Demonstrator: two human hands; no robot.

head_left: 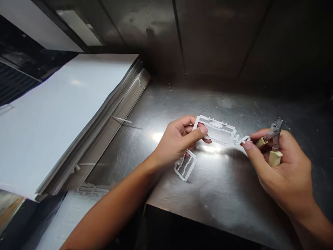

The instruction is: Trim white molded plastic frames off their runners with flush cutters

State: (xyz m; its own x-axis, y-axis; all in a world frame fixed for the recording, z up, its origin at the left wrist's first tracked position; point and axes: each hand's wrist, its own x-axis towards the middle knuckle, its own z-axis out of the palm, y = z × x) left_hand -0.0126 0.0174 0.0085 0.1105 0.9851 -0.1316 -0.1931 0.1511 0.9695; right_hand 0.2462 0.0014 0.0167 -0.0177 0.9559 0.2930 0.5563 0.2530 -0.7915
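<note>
Looks like a factory or workshop station, small plastic-parts finishing. Scratched, worn steel table (221, 194) with dark sheet-metal panels (213, 34) rising right behind it, like a machine enclosure. Left of the table, a thick stack of white sheets (59, 118), edges fanned toward the table. Above the table: a white moulded plastic frame (217, 131), and to its right, small cutters (273, 139) with cream handles. Hard spot lighting glares off the steel.
</note>
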